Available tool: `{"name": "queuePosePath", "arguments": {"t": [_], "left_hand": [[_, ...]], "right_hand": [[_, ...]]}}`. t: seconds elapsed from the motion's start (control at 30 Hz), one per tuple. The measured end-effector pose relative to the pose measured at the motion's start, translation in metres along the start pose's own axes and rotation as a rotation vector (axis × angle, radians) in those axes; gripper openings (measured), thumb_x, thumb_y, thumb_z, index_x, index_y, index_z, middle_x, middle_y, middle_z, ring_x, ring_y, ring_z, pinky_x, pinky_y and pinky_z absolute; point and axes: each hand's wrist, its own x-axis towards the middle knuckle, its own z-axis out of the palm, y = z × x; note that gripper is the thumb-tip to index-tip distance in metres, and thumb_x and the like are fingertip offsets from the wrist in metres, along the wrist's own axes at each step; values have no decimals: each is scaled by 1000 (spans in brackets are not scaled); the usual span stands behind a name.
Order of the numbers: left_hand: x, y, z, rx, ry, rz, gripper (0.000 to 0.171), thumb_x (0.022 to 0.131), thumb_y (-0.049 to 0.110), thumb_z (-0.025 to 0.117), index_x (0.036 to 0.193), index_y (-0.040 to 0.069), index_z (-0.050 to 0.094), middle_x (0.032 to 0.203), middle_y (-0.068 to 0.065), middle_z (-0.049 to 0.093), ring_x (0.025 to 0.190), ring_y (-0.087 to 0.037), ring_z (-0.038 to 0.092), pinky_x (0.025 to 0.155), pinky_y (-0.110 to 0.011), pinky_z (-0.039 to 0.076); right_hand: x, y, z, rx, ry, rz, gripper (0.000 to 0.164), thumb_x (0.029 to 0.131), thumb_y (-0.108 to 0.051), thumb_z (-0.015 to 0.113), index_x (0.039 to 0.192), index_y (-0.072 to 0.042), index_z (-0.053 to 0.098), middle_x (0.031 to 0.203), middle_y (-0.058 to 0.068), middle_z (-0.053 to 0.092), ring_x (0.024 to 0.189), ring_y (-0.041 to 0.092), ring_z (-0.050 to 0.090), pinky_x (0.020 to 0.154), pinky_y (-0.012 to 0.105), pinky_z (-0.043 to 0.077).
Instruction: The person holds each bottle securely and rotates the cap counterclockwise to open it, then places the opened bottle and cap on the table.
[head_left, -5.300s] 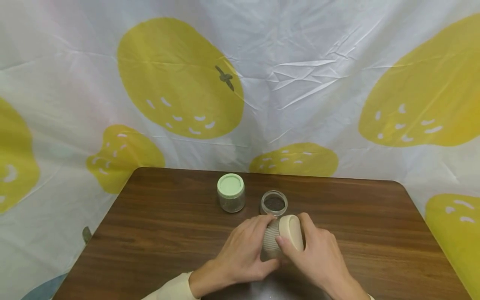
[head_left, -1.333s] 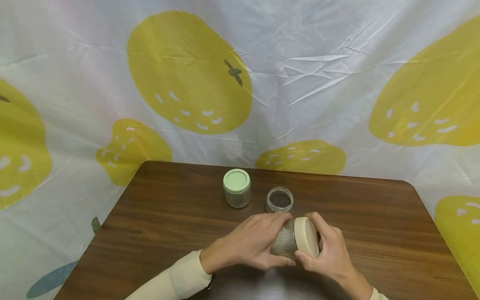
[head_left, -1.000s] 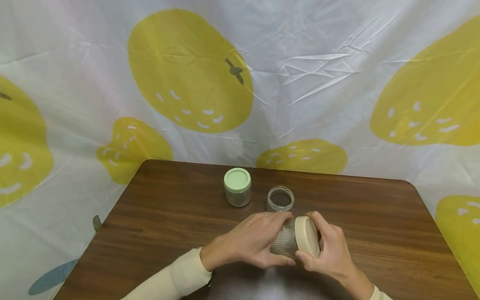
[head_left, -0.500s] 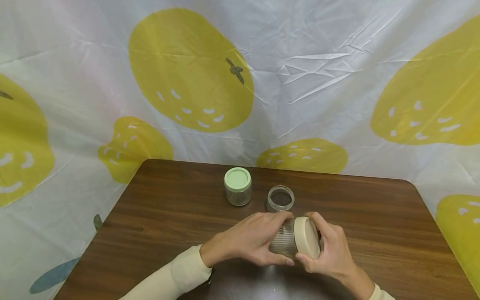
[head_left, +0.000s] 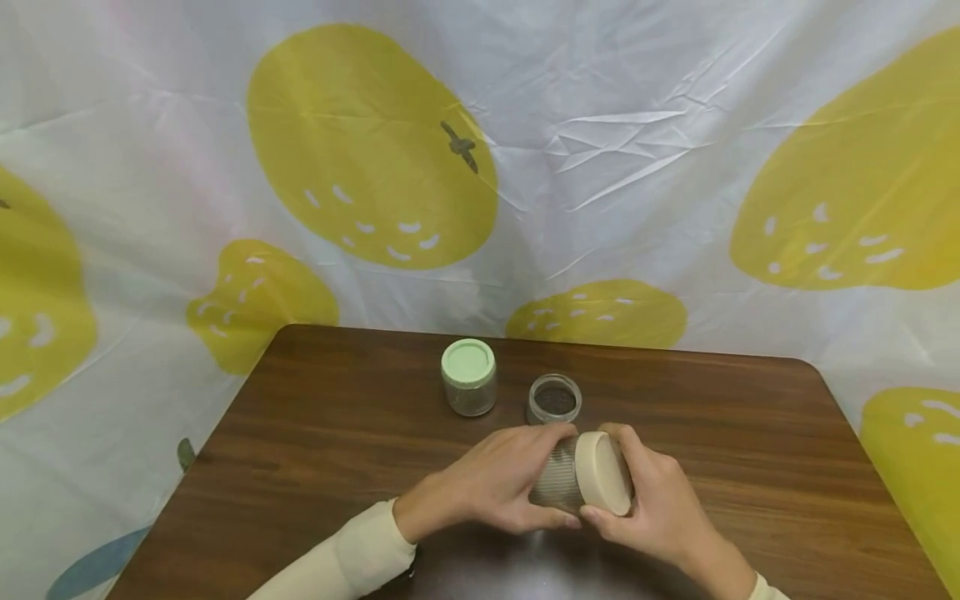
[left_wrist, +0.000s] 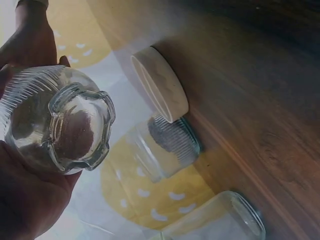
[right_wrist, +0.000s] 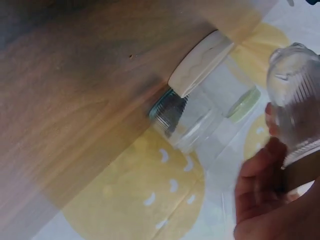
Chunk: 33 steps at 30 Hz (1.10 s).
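A ribbed clear glass jar (head_left: 557, 482) with a beige lid (head_left: 600, 473) on it is held tilted on its side, lid to the right. My left hand (head_left: 502, 483) grips the glass body, thumb along the lower side. Around the lid curl the fingers and thumb of my right hand (head_left: 663, 500). The jar's scalloped base (left_wrist: 82, 127) faces the left wrist camera. Just beyond the hands stands an uncovered ribbed jar (head_left: 533, 410) with dark granular contents. Beside it on the table is a second beige lid (left_wrist: 165, 85), hidden behind the hands in the head view.
A clear jar with a light green lid (head_left: 468, 379) stands left of the uncovered jar. Everything rests on a dark wooden table (head_left: 322, 433), with a white curtain (head_left: 555, 67) printed with yellow fruit behind its far edge.
Since the oldest frame the held jar has tipped further onto its side, and my right thumb has moved to the lid's lower edge. Over the last second both hands keep nearly the same grip.
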Motion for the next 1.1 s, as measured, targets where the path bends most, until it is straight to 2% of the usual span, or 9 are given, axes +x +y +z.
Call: {"name": "queuePosePath", "arguments": {"t": [0.07, 0.2, 0.27, 0.4, 0.5, 0.6, 0.77, 0.97, 1.1], "left_hand": [[-2, -2, 2, 14, 7, -11, 87, 85, 65, 78, 144, 11, 46, 115, 3, 69, 95, -3, 63, 87, -25, 56], [-3, -3, 3, 54, 17, -15, 88, 84, 65, 79, 145, 11, 46, 117, 3, 70, 97, -6, 65, 87, -28, 57], [-2, -2, 3, 80, 31, -8, 88, 83, 64, 80, 145, 11, 46, 118, 3, 70, 98, -7, 67, 88, -29, 57], [-1, 0, 4, 151, 83, 7, 91, 82, 65, 80, 146, 9, 47, 125, 2, 70, 107, -10, 69, 90, -30, 58], [0, 0, 5, 220, 118, 12, 94, 81, 67, 79, 147, 8, 47, 130, -1, 70, 114, -13, 69, 91, -31, 57], [1, 0, 8, 277, 121, 9, 95, 82, 69, 78, 147, 7, 46, 133, -2, 69, 118, -14, 69, 92, -31, 57], [1, -1, 9, 312, 113, 17, 98, 81, 72, 77, 148, 7, 46, 134, -2, 69, 117, -14, 69, 94, -30, 57], [0, -6, 7, 325, 135, 44, 98, 77, 73, 79, 144, 7, 50, 123, 0, 71, 102, -13, 70, 87, -29, 57], [0, -8, 6, 317, 142, 69, 96, 79, 71, 79, 143, 5, 50, 122, -1, 71, 105, -14, 70, 88, -29, 58]], "right_hand": [[-1, -3, -1, -69, -6, 28, 83, 79, -60, 82, 136, -6, 56, 87, -6, 68, 69, -5, 53, 53, 15, 43], [-1, -14, -4, -189, 14, 133, 79, 89, -77, 62, 138, -15, 60, 80, -11, 64, 63, -6, 46, 51, 20, 36], [1, -23, -6, -234, 9, 228, 69, 94, -74, 58, 136, -19, 62, 73, -14, 59, 59, -4, 44, 49, 23, 34], [10, -41, -10, -305, -49, 446, 49, 101, -60, 59, 127, -18, 65, 60, -13, 52, 53, 5, 46, 48, 30, 34], [18, -47, -11, -294, -110, 548, 47, 103, -56, 59, 122, -14, 66, 60, -8, 56, 55, 14, 52, 49, 36, 37], [23, -48, -11, -249, -166, 620, 53, 102, -61, 58, 113, -10, 65, 62, -3, 58, 57, 17, 54, 51, 36, 38], [28, -47, -9, -189, -192, 687, 59, 98, -68, 59, 103, -10, 63, 62, -2, 54, 56, 16, 49, 52, 32, 37], [28, -47, -6, -104, -175, 706, 50, 96, -69, 63, 98, -19, 59, 62, -4, 52, 54, 12, 47, 51, 29, 36], [27, -47, -6, -90, -149, 710, 47, 95, -67, 66, 94, -21, 58, 60, -5, 51, 53, 11, 46, 49, 28, 35]]}}
